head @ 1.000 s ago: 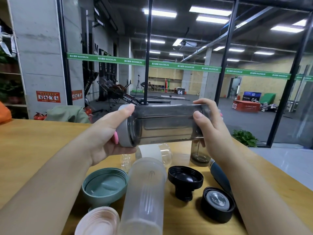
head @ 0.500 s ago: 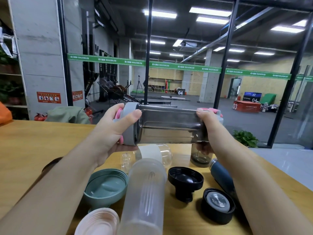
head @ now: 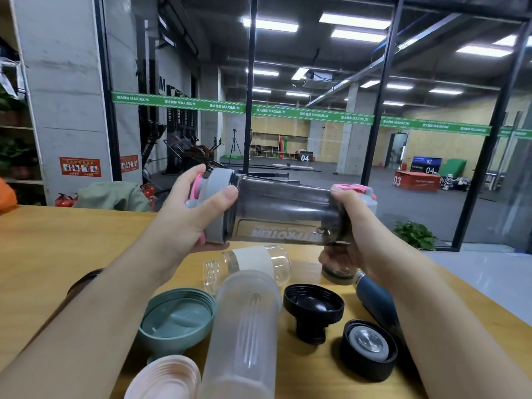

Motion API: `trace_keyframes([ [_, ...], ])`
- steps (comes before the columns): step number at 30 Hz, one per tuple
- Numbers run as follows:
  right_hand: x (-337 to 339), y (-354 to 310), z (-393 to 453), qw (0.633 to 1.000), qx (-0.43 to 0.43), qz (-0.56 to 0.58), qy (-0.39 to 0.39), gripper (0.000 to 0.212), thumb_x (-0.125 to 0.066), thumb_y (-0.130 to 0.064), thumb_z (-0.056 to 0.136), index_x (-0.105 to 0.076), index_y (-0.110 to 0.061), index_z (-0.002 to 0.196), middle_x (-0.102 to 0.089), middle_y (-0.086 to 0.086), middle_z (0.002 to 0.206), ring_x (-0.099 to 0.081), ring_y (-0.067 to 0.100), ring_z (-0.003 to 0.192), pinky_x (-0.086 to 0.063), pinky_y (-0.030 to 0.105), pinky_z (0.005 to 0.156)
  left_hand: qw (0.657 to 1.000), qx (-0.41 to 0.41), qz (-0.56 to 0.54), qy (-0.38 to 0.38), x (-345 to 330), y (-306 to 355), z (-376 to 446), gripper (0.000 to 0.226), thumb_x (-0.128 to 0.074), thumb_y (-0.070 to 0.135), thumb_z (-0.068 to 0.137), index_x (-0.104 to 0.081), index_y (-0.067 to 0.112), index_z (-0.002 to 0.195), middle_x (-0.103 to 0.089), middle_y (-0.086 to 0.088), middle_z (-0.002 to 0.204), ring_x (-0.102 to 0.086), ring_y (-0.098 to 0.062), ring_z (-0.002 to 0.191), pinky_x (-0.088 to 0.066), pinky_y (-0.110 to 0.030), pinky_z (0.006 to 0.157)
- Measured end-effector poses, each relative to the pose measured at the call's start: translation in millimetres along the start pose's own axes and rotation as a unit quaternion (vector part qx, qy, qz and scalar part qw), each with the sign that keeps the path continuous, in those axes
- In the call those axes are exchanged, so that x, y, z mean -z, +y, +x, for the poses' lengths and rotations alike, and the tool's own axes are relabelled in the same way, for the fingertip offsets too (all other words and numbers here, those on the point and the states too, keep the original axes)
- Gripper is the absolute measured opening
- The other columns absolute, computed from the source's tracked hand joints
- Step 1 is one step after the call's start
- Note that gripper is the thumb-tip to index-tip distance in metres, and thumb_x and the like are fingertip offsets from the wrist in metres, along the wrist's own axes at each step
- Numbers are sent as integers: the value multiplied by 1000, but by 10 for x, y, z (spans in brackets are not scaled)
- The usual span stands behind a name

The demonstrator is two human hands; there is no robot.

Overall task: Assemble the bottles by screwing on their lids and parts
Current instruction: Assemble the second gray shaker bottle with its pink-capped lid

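Surface: wooden surface carries the loose parts; anything that slips from the hands lands among them, could knock them about, and the round ones may roll.
Smoky shaker bottle: held sideways in the air above the surface, between both hands, printed lettering upside down. With the body horizontal, a lid started crooked could cross-thread and jam, I judge.
Frosted bottle: lies on its side, open, nearest the camera, directly below the held bottle; likely first to be struck by a drop.
Left hand: grip wrapped around the grey lid at the bottle's left end, thumb over the top. Whether the lid is fully seated cannot be told; too much twist could over-tighten it.
Right hand: grip closed on the bottle's right end, where a pink and grey part shows behind the fingers. The smooth wall could slide in this hold while the other hand turns.
Clear glass bottle: on its side just under the hands, breakable if hit.
Green lid: upturned, beside the frosted bottle.
Black funnel-shaped lid and black cap: unfitted, near the right forearm; a sweeping elbow could push them off the edge.
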State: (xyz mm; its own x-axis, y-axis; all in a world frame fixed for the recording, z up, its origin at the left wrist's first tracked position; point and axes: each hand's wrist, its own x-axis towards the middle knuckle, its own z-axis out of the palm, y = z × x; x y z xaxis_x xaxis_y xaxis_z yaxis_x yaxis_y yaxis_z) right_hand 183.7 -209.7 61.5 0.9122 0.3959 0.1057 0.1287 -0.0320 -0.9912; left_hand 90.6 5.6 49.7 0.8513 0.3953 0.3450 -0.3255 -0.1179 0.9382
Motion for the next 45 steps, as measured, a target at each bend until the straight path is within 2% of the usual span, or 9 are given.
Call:
trace_keyframes([
  [4,-61,-26,0,994,100,-46,20,29,-47,-45,92,-49,-24,112,-61,12,93,-63,23,57,-48,34,57,995,88,-39,-21,20,14,2,79,-78,61,58,-53,29,127,-59,-18,125,-56,-36,88,-59,-44,63],
  [7,-32,7,-62,973,201,-115,4,50,-48,-49,79,-39,-38,127,-57,0,99,-64,23,67,-50,36,57,988,142,-49,-38,6,53,-30,60,-67,58,64,-62,20,111,-65,-24,113,-66,-33,78,-58,-39,57],
  [11,-51,19,-50,966,238,-100,28,29,-44,-51,76,-47,-45,104,-55,0,86,-55,10,56,-44,31,49,988,146,-41,-33,-9,56,-16,66,-66,60,62,-63,17,112,-62,-27,118,-65,-34,79,-58,-38,56],
  [18,-93,35,-19,971,218,-75,65,34,-40,-51,75,-49,-30,101,-50,0,77,-47,14,63,-40,24,50,991,121,-36,-36,5,11,21,69,-70,60,56,-64,19,110,-61,-28,109,-64,-33,78,-57,-37,55],
  [23,-80,15,-14,976,190,-67,77,25,-38,-51,75,-48,-32,87,-52,-1,69,-45,15,53,-32,18,36,994,95,-41,-35,23,-48,82,102,-79,66,46,-46,29,136,-57,-17,108,-52,-32,89,-58,-44,61],
  [33,-120,-11,-56,992,97,-12,84,30,-37,-47,95,-51,-22,88,-62,14,90,-42,18,47,-31,23,46,999,-13,-17,-34,24,33,25,103,-77,57,47,-37,35,140,-50,-2,139,-66,-32,102,-58,-44,64],
  [36,-133,8,-51,995,41,31,81,37,-43,-50,92,-57,-17,83,-64,10,79,-48,20,58,-32,25,52,999,-38,11,-16,31,33,0,110,-76,58,45,-31,38,144,-51,2,137,-65,-31,102,-58,-52,76],
  [40,-101,50,-20,994,-27,71,78,41,-49,-56,84,-57,-17,73,-62,4,58,-44,18,46,-30,25,53,996,-63,54,-12,1,22,-11,117,-78,67,41,-27,42,144,-48,-1,139,-65,-31,99,-54,-22,55],
  [45,-141,77,-5,996,-20,67,48,44,-44,-59,87,-62,-19,84,-64,7,79,-52,19,46,-36,22,47,999,-38,29,6,26,11,9,112,-77,62,46,-24,47,144,-42,5,144,-63,-29,106,-56,-52,81],
])
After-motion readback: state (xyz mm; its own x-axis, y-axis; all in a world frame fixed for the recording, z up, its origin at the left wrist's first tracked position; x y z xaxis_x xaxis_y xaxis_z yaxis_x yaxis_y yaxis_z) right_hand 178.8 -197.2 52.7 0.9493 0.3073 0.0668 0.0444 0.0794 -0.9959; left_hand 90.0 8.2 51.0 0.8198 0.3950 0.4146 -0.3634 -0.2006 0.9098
